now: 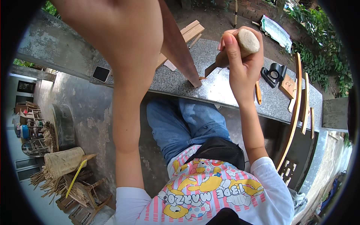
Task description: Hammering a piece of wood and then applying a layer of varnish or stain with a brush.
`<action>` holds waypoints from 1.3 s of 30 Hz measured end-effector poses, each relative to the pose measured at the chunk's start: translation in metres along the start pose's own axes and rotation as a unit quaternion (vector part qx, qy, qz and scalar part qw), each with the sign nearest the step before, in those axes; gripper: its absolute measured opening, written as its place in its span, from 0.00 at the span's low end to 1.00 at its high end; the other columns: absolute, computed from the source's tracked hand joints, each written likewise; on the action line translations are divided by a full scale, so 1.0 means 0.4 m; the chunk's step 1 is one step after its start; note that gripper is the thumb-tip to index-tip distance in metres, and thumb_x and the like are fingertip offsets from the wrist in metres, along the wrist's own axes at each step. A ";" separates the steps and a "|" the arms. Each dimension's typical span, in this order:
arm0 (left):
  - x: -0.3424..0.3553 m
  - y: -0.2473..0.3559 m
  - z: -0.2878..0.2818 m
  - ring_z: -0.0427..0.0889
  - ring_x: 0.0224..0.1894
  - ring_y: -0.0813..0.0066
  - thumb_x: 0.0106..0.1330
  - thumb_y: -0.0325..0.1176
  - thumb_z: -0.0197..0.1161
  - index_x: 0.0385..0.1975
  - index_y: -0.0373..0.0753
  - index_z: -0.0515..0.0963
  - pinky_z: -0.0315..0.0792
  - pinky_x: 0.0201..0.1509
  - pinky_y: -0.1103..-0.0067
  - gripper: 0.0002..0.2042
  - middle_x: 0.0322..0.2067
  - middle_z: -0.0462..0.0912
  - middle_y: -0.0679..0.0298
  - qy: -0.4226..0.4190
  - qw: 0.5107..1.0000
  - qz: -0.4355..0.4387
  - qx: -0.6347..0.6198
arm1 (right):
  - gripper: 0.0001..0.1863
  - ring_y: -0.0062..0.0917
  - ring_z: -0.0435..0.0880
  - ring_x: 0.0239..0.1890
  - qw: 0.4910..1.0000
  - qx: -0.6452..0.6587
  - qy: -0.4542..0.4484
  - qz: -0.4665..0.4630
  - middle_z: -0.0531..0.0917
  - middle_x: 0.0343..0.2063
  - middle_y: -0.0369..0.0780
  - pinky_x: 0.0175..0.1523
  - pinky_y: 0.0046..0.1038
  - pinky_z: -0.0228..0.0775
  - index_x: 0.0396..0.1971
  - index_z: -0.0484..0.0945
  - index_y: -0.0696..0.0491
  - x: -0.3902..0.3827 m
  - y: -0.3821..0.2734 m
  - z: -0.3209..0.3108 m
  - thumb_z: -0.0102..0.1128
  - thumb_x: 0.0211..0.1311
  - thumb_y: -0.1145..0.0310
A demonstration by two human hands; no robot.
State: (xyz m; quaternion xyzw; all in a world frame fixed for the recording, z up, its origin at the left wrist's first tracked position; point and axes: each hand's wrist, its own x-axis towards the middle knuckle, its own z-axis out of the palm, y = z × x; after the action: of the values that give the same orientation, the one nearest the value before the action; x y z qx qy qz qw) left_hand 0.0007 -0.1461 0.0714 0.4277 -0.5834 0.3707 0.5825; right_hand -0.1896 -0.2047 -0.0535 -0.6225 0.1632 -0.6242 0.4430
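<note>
Beige-handled blade (222, 59), perhaps a chisel, in the right hand (244, 67).

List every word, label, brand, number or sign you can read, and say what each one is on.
Printed shirt: white letters and digits across the front, legible, but I won't copy them out.
Pale sheet on the ground: any print is too small and blurred to read.
Wooden-handled tool in the right hand: no lettering visible.
Dark brown strip: no lettering visible.
</note>
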 end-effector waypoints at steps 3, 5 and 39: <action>-0.003 0.046 0.089 0.58 0.18 0.85 0.72 0.48 0.54 0.23 0.44 0.68 0.56 0.24 0.84 0.18 0.18 0.62 0.74 0.075 0.994 0.002 -0.084 | 0.18 0.13 0.79 0.31 0.999 -0.027 -0.040 0.011 0.81 0.29 0.35 0.33 0.17 0.71 0.44 0.67 0.58 0.011 0.002 0.029 0.66 0.62 0.68; 0.003 0.053 0.098 0.58 0.17 0.86 0.72 0.49 0.53 0.23 0.43 0.68 0.56 0.24 0.84 0.19 0.17 0.61 0.74 0.077 0.996 -0.013 -0.052 | 0.17 0.15 0.81 0.32 0.998 -0.015 -0.056 0.027 0.82 0.29 0.37 0.37 0.18 0.72 0.43 0.67 0.58 0.009 0.008 0.044 0.65 0.63 0.67; -0.501 0.102 0.122 0.67 0.59 0.60 0.41 0.31 0.78 0.65 0.34 0.41 0.65 0.61 0.69 0.55 0.56 0.62 0.51 -0.195 0.892 -0.361 -0.190 | 0.26 0.34 0.72 0.52 0.976 -0.047 -0.205 0.059 0.71 0.50 0.49 0.58 0.34 0.63 0.56 0.60 0.61 -0.026 0.119 -0.054 0.48 0.71 0.54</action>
State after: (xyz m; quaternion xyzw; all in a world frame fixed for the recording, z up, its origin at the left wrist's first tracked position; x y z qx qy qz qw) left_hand -0.0638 -0.1632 -0.1280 0.5540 -0.5498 -0.0741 0.6208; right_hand -0.1948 -0.2307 -0.0997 -0.7466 0.1346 -0.4476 0.4734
